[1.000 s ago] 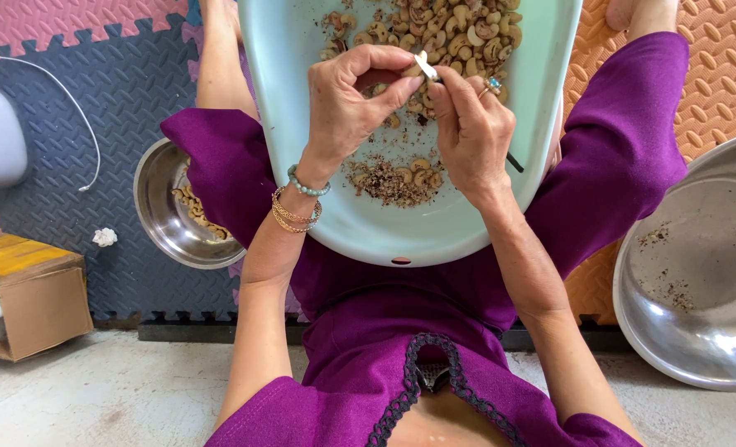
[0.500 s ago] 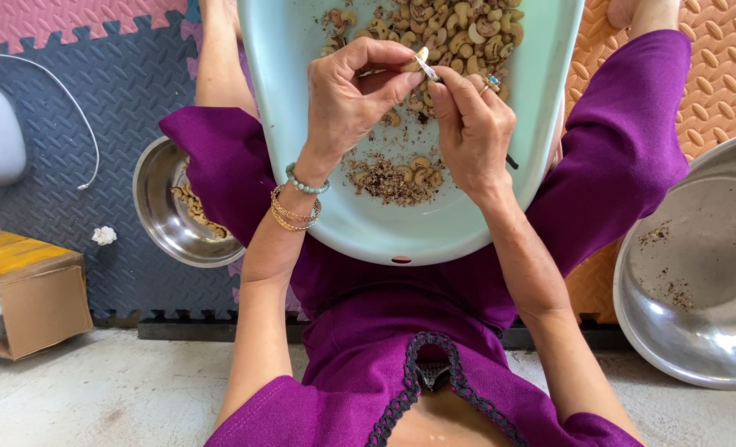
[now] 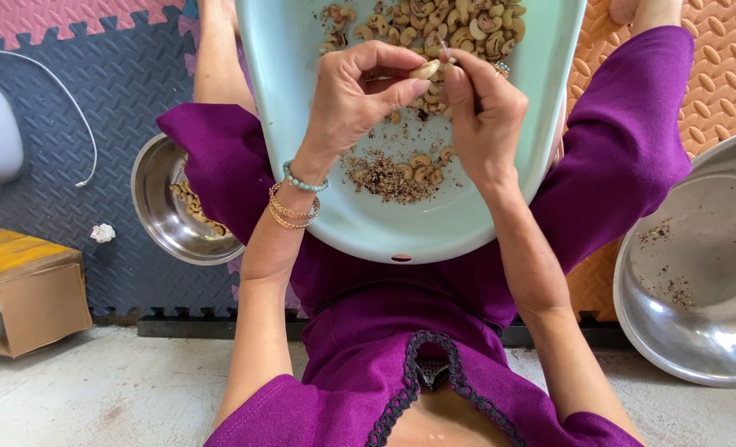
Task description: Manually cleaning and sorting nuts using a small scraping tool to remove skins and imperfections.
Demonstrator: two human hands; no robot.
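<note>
Small bowl (image 3: pixel 163 217): steel, well left of and below the grips, on the dark mat; a modest heap of pale nuts (image 3: pixel 191 207) lies in it, so some appear done
Left grip: left hand (image 3: pixel 353 98) closed to a pinch, thumb and forefinger tips meeting on one pale cashew (image 3: pixel 424 69); the other fingers curl loosely, holding nothing
Cashew: between the two grips, held up over the tray, touching the left fingertips and met by the tool tip from the right
Right grip: right hand (image 3: pixel 485 112) closed round a thin blade (image 3: pixel 445 50), only its tip showing above the fingers; how the handle sits in the palm cannot be told
Tray (image 3: pixel 542 91): pale green, under both grips on the lap; a large pile of cashews (image 3: pixel 451 25) lies just beyond the grips, so much seems left
Scraps (image 3: pixel 384 178): brown skin bits with a few nuts, just below the grips toward the body
Big bowl (image 3: pixel 699 273): steel, well right of and below the grips, holding only specks of skin
Progress, judged: one nut in hand, most of the pile unpeeled
</note>
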